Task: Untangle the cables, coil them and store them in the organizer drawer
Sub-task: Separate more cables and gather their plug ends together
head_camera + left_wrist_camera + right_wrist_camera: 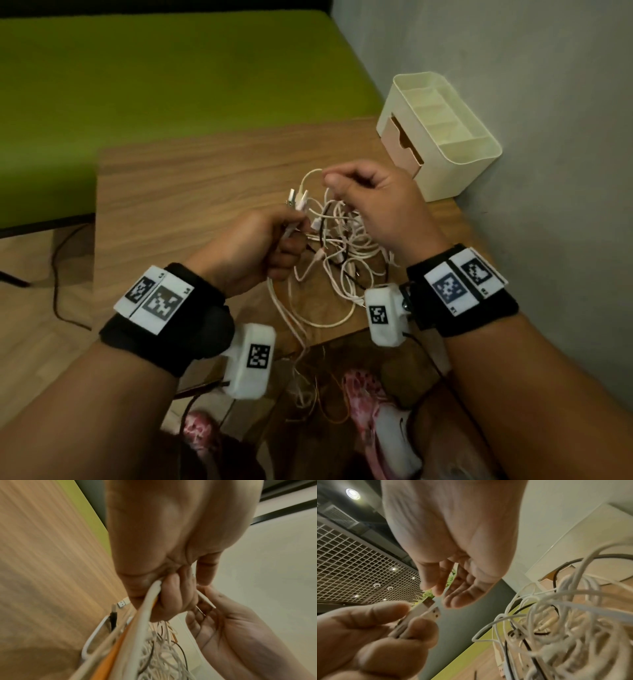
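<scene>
A tangle of white cables [342, 253] with a thin black one through it lies on the wooden table [191, 185]. My left hand [294, 236] grips a bunch of white USB plugs [297, 202] lifted out of the tangle; the left wrist view shows its fingers [171, 596] curled round white cable strands [149, 604]. My right hand [334, 185] pinches a white cable loop [310, 176] just above the plugs. In the right wrist view that hand [441, 595] holds the thin cable beside the plugs [428, 609]. The cream organizer [445, 161] stands at the back right, its tan drawer [399, 142] facing left.
A grey wall [531, 85] runs along the table's right side behind the organizer. A green surface [171, 85] lies beyond the table. Some white strands [298, 339] hang over the near edge above shoes [380, 421]. A black cord [56, 274] trails on the floor at left.
</scene>
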`<move>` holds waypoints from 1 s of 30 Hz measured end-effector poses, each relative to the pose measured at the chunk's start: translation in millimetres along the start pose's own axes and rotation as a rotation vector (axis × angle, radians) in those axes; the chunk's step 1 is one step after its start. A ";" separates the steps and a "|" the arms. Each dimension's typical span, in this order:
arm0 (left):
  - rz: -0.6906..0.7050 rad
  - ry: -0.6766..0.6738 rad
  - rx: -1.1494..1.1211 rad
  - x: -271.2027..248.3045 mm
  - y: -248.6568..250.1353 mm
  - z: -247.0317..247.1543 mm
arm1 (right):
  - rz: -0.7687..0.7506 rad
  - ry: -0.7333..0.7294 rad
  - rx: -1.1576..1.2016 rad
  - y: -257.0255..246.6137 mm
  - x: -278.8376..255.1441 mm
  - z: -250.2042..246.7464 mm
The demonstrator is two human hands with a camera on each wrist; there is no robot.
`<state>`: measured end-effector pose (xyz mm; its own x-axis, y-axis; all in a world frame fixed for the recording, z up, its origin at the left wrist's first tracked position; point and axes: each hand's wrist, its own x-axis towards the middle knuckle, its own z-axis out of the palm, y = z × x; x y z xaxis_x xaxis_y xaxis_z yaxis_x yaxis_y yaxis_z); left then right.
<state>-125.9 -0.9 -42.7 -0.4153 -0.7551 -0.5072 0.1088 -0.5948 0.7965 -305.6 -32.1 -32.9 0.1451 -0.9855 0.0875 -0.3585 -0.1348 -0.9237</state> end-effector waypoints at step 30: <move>0.462 0.270 -0.362 16.6 13.8 -5.9 | -0.044 0.004 0.242 -17.0 13.1 33.1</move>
<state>-126.0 -23.2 -42.0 -0.0157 -0.9704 -0.2409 0.5394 -0.2111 0.8152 -267.1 -39.3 -28.4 0.1518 -0.9798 0.1303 -0.1202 -0.1491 -0.9815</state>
